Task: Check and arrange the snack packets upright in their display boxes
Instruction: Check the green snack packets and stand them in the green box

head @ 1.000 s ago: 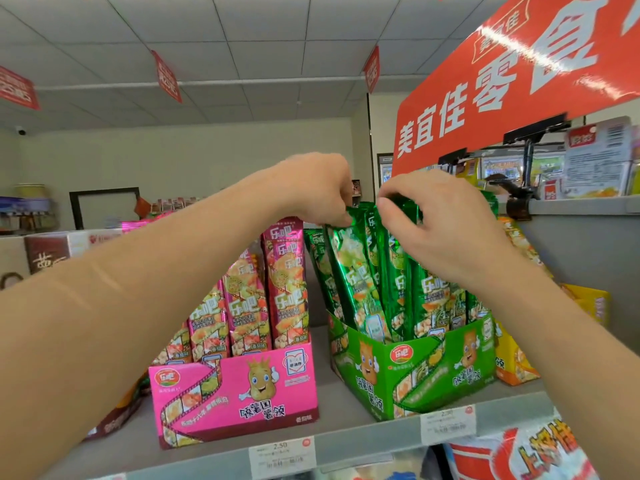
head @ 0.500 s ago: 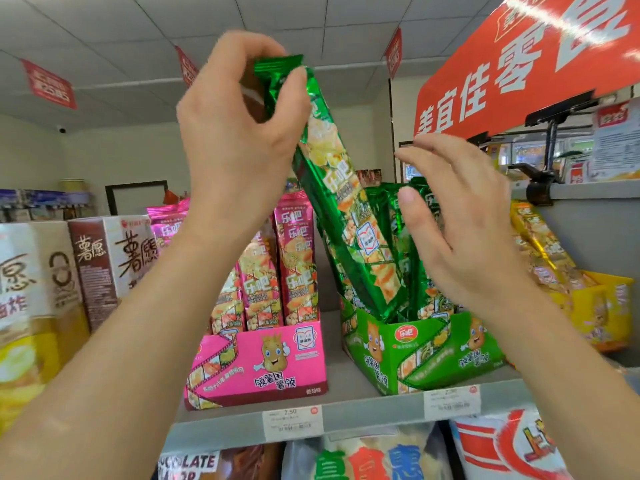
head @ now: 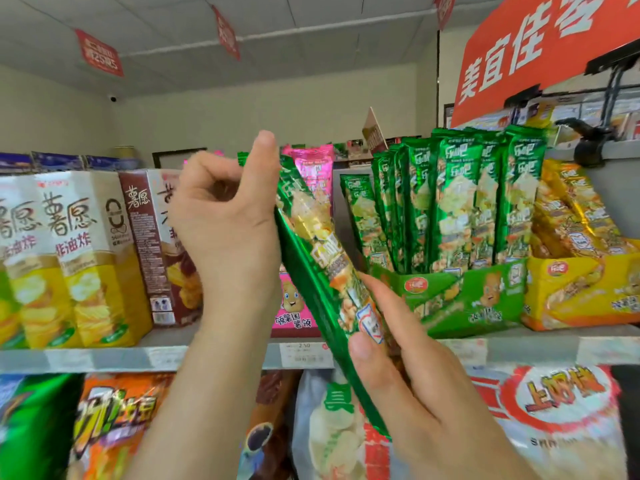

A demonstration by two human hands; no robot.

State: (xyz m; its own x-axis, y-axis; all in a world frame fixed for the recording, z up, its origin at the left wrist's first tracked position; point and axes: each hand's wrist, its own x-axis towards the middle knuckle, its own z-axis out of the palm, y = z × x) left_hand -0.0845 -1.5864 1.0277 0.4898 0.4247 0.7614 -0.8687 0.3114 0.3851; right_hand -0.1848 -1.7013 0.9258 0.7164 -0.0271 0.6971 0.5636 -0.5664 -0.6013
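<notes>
Pinching from the top, the left hand [head: 225, 233] holds the green snack packet [head: 322, 268] between raised thumb and curled fingers; it slants in mid-air before the pink display box [head: 292, 301]. The right hand [head: 426, 393] pinches its lower end. Likely light, slick foil over brittle snacks, so grip the sealed ends, not the middle. Its green display box [head: 460, 296] stands rightward.
</notes>
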